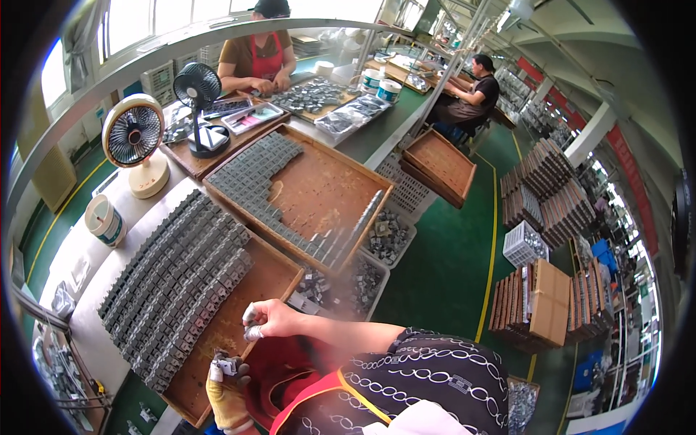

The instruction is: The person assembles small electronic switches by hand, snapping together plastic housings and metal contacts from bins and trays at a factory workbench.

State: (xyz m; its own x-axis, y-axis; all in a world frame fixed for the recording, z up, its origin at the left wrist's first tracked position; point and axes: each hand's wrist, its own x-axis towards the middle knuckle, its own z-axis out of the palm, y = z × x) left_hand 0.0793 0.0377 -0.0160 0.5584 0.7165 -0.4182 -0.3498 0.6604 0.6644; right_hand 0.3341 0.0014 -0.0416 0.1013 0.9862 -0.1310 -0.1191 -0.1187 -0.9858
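My left hand point(227, 402), in a yellowish work glove, grips a small grey metal part point(228, 365) by the near edge of a wooden tray point(250, 286). Just above and to the right of it is my right hand point(265, 320), with white coverings on its fingertips. Its fingers are curled together; whatever they may hold is too small to make out. Long rows of similar grey metal parts point(177, 279) stand packed over the tray's left side, leaving brown board showing beside my hands.
Beyond lies a second wooden tray point(326, 185), partly filled with parts. Bins of loose parts point(388, 239) stand at its right. Two fans point(134, 134) and a white tub point(105, 221) are at the left. A co-worker in a red apron point(267, 58) handles parts across the bench.
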